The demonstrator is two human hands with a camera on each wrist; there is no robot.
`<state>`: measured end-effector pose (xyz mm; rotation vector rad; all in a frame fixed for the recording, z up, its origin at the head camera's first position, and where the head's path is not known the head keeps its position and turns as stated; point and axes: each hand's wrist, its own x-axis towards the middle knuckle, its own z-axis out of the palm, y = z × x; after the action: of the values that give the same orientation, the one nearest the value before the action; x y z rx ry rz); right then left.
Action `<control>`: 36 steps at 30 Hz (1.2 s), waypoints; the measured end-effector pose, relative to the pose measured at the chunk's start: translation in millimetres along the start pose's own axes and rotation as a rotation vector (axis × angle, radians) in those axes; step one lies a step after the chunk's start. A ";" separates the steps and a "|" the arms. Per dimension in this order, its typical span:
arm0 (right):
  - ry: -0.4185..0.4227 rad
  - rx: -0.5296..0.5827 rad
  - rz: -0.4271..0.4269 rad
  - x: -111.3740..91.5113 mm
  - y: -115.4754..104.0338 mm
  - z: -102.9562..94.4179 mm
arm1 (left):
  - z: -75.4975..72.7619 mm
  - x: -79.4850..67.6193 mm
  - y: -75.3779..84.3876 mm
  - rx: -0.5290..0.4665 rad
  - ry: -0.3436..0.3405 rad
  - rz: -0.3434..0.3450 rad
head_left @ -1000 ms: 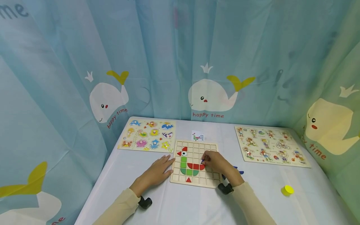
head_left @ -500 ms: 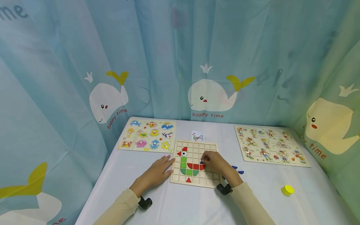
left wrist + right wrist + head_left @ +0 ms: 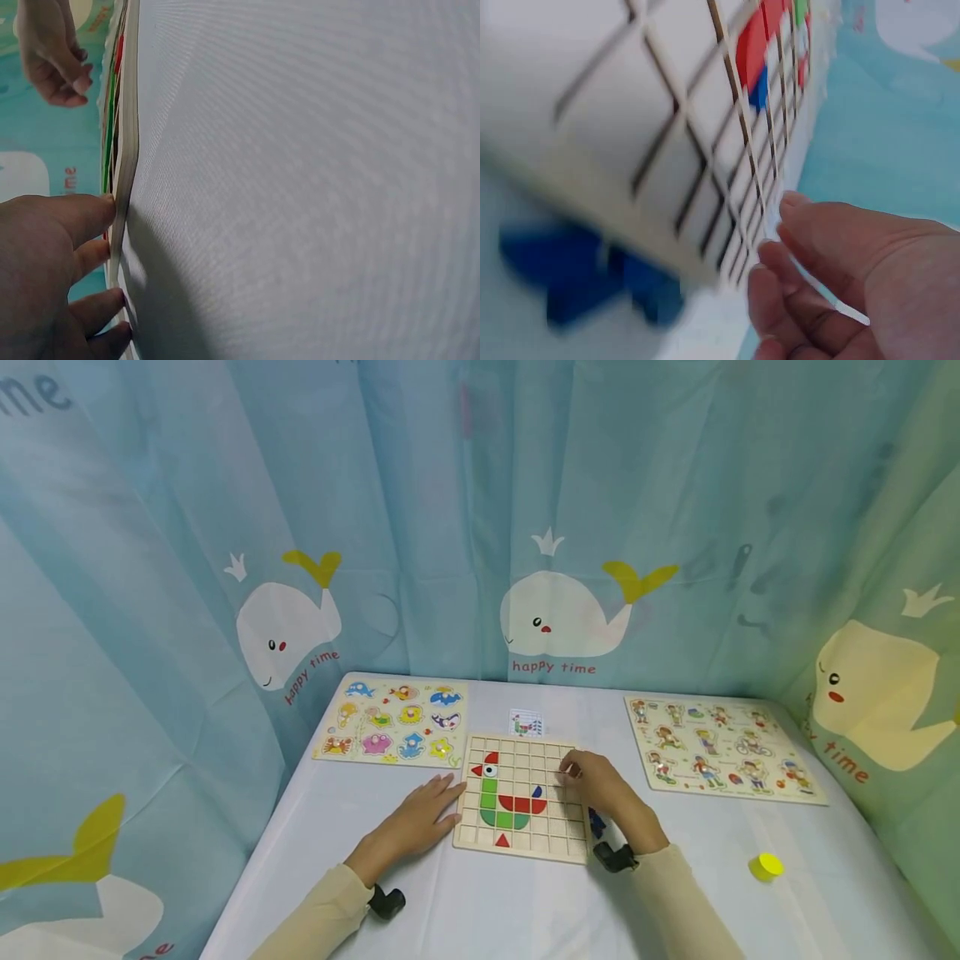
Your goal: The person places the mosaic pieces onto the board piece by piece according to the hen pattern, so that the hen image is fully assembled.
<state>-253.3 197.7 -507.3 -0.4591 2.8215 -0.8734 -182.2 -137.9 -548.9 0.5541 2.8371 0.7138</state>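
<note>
A square wooden grid board lies mid-table, with flat red and green pieces forming a bird shape and a white round eye piece. One small blue piece sits in a cell just above the red row. My left hand rests by the board's left edge, its fingertips touching that side. Above the right part of the grid is my right hand, fingers loosely bent with nothing between thumb and fingertips. Beside the board's right edge lie several blue pieces, partly hidden by the right wrist in the head view.
A small picture card lies behind the board. A sea-animal puzzle is at the back left, and a puzzle of figures at the back right. A yellow cylinder stands on the right. Blue curtains enclose the table.
The right hand has let go of the blue piece, which now sits in the grid, and has moved right and slightly back. The left hand stays in place.
</note>
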 end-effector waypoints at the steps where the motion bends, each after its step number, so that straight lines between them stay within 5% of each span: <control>1: -0.007 0.001 0.015 -2.2 3.9 -4.6 | 0.4 -0.2 -0.5 0.001 0.000 -0.001; 9: -0.082 -0.088 0.107 -19.5 30.1 -30.5 | 1.3 -0.5 -2.0 0.007 0.005 0.004; 18: -0.023 -0.116 0.120 -18.1 41.3 -12.6 | 0.2 -2.9 0.1 -0.013 0.006 -0.009; 28: -0.018 0.038 -0.105 -5.9 5.1 20.0 | 0.7 -0.6 -0.8 -0.006 0.001 0.003; 36: -0.012 0.047 -0.135 1.9 2.7 33.4 | 0.6 -0.2 -1.6 -0.006 0.004 0.012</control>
<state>-248.1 181.6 -536.2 -0.6529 2.7787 -0.9565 -182.5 -139.1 -550.2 0.5692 2.8369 0.7267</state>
